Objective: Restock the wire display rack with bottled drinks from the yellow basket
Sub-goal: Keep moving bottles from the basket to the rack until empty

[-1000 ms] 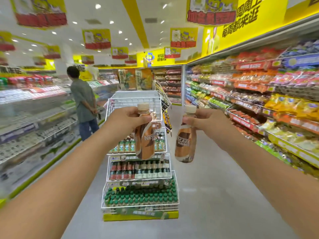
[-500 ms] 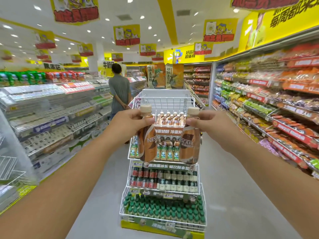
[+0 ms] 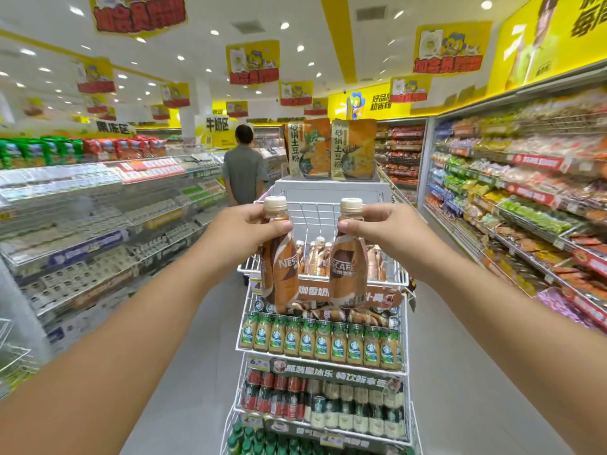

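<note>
Head view: your left hand (image 3: pixel 239 229) and right hand (image 3: pixel 386 229) each grip a coffee bottle (image 3: pixel 279 267), seemingly nearer the wire rack (image 3: pixel 323 277) than before.

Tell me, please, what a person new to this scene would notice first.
Two brown coffee bottles dominate the centre: the left hand grips the left bottle by its neck, the right hand the right bottle. Just behind and below stands the white wire rack, with drink bottles in rows on its tiers.
</note>
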{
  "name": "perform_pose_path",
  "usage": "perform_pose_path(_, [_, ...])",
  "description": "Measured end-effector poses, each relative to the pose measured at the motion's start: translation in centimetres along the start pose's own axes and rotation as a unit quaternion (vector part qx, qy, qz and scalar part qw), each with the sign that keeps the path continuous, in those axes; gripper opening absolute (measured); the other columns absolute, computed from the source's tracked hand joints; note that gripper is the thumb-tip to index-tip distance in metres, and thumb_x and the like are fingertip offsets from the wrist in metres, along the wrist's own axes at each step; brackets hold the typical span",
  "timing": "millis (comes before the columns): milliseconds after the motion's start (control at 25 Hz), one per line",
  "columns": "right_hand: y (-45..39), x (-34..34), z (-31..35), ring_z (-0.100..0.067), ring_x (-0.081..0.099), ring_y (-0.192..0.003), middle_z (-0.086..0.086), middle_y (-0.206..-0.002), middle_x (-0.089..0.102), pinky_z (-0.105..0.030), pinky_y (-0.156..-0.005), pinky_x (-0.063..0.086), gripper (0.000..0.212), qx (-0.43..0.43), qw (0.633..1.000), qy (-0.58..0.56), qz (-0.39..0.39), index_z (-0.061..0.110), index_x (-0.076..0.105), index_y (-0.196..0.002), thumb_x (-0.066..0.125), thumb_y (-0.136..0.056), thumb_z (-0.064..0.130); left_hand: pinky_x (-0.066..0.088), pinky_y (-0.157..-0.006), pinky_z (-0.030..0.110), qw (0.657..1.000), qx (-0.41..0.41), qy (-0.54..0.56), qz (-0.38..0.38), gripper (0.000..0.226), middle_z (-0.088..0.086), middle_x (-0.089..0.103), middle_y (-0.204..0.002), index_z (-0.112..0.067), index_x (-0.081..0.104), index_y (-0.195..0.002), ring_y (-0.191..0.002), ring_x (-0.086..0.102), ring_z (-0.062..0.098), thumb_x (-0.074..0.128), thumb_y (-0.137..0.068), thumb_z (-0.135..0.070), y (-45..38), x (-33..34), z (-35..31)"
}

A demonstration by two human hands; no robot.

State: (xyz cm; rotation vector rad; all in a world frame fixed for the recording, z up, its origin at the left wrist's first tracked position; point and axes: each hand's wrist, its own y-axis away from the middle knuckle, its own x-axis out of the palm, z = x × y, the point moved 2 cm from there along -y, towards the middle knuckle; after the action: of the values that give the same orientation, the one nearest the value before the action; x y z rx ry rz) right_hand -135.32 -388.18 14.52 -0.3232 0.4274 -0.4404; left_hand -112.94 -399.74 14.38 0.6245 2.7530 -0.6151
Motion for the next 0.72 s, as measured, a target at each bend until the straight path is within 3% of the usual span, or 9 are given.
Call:
perform_pose_path(200, [-9.7, 3.4, -5.3, -0.012, 0.075, -0.095, 0.005, -0.093, 0.081, -0.031, -0.088, 0.054, 0.023, 0.014, 1.000, -0.001, -0.005, 0.018, 0.081, -0.100, 0.086, -0.081, 0.029, 0.055, -0.081, 0.030, 0.999, -0.004, 0.021, 0.025, 0.021, -0.003, 0.080, -0.100, -0.025, 0.078, -0.104, -0.091, 0.072, 0.009, 0.082, -0.084, -0.028, -10.4, -0.3, 6.2])
perform_pose_path(320, [-15.2, 6.3, -9.0, -0.026, 0.074, -0.102, 0.000, -0.094, 0.081, -0.047, -0.098, 0.053, 0.022, 0.025, 0.999, -0.011, -0.027, 0.015, 0.081, -0.099, 0.086, -0.080, 0.025, 0.053, -0.071, 0.019, 0.998, -0.005, 0.029, 0.049, 0.028, -0.006, 0.080, -0.099, -0.025, 0.077, -0.109, -0.082, 0.069, 0.000, 0.083, -0.082, -0.029, -16.7, -0.8, 10.5])
perform_pose_path(440, [-20.6, 8.8, -12.1, -0.019, 0.076, -0.098, 0.002, -0.093, 0.081, -0.040, -0.097, 0.054, 0.021, 0.048, 0.998, -0.005, -0.042, 0.016, 0.081, -0.098, 0.086, -0.080, 0.024, 0.049, -0.057, 0.007, 0.996, -0.008, 0.042, 0.074, 0.029, -0.003, 0.079, -0.100, -0.021, 0.076, -0.113, -0.070, 0.067, -0.009, 0.081, -0.085, -0.024, -23.1, -1.4, 14.4])
perform_pose_path(600, [-26.3, 11.3, -15.9, -0.014, 0.076, -0.097, 0.005, -0.094, 0.081, -0.036, -0.098, 0.054, 0.026, 0.086, 0.994, 0.003, -0.060, 0.018, 0.081, -0.099, 0.088, -0.077, 0.030, 0.044, -0.052, 0.005, 0.993, -0.008, 0.039, 0.110, 0.026, -0.006, 0.077, -0.091, -0.017, 0.074, -0.112, -0.063, 0.066, -0.012, 0.080, -0.087, -0.019, -29.7, -1.0, 18.4])
perform_pose_path(720, [-28.9, 12.5, -18.5, -0.015, 0.076, -0.096, 0.004, -0.094, 0.081, -0.033, -0.093, 0.055, 0.023, 0.106, 0.992, 0.009, -0.063, 0.018, 0.082, -0.098, 0.088, -0.079, 0.029, 0.050, -0.059, 0.011, 0.989, -0.027, 0.047, 0.135, 0.023, -0.004, 0.079, -0.093, -0.017, 0.076, -0.109, -0.076, 0.073, -0.001, 0.080, -0.086, -0.021, -33.0, -0.1, 21.0])
